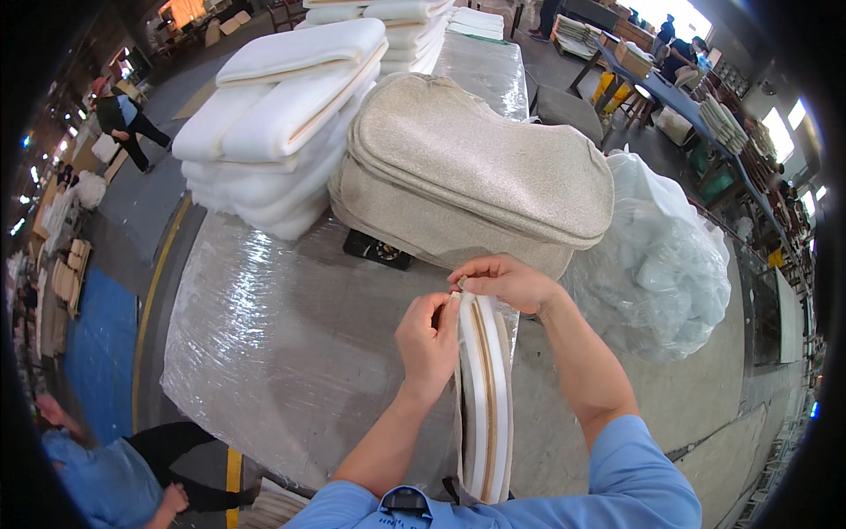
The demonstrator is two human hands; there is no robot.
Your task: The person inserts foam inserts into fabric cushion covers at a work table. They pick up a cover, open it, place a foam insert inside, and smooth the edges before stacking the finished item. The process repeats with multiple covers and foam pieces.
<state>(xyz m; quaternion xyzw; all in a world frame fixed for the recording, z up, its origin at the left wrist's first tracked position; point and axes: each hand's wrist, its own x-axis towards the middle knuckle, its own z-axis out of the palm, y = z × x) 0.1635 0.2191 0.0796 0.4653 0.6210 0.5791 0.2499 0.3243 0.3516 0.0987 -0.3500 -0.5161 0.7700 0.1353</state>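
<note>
A long fabric strip with a white zipper band and a tan line down its middle [486, 388] hangs over the table edge toward my body. Its top end is between my hands. My left hand [426, 339] pinches the left corner of that end. From the right, my right hand [511, 282] pinches the top corner, with a small bit of beige fabric between thumb and finger. Just beyond my hands lies a bulky beige cushion cover [476, 167] with piped edges, its near side close to my right knuckles. A flat black object [377, 250] shows partly from under it.
The table [264, 353] is wrapped in shiny clear plastic. White padding slabs [282, 97] are stacked at the far left. A clear plastic bag of white stuffing [661, 256] bulges at the right. One person [115, 480] is close at lower left; another [128, 119] is farther off.
</note>
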